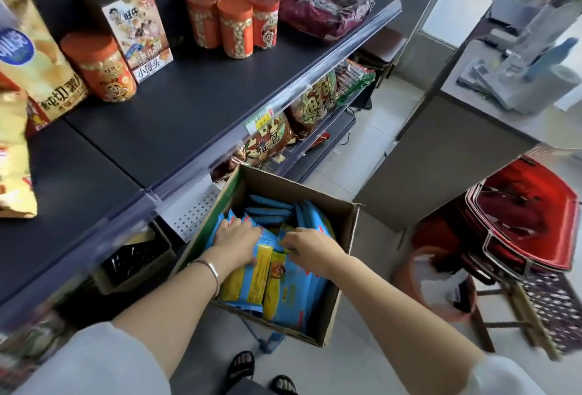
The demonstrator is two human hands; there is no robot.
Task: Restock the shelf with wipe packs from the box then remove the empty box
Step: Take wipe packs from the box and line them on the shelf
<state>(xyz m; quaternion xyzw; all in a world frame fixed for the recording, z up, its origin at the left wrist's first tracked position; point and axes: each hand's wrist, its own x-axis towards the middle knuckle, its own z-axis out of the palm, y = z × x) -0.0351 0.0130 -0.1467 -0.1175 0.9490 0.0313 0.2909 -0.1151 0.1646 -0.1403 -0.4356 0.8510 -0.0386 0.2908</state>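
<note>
Box (pixel 344 216) holds many blue wipe packs (pixel 285 295), mostly upright.

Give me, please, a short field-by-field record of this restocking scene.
left grip: holds wipe packs inside the box
right grip: pinches a pack's top edge
box: open, many blue packs inside
shelf: bare space in front, orange tubs behind
beside: red baskets stacked on the right
</note>
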